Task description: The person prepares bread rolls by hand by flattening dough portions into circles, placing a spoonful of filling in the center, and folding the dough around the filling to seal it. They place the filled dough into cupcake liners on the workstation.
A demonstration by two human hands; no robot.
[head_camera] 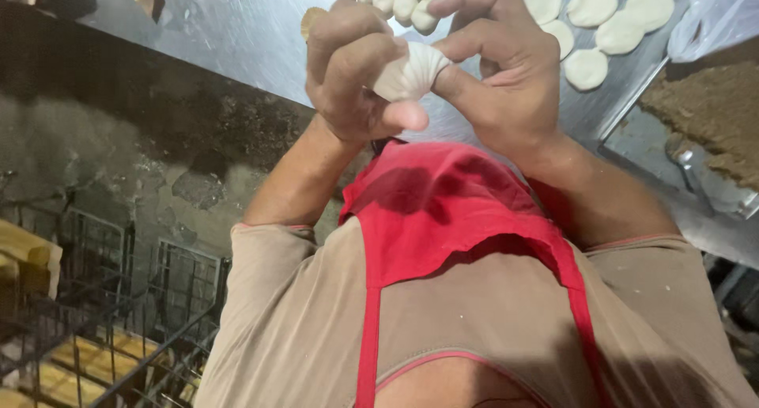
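Together both hands (431, 72) pinch the pleated dumpling (409, 72) between them.

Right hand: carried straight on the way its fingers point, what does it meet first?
The right hand points across towards the pleated dumpling it already pinches; directly beyond is the left hand, likely at the same depth.

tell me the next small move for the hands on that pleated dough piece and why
Probably one more pinch and a slight turn. The left hand cups the dumpling while the right hand grips its pleated edge between thumb and fingers. The pleats fan toward the right hand, so the seam looks only partly gathered. Shaped pieces and flat dough rounds lie on the metal table.
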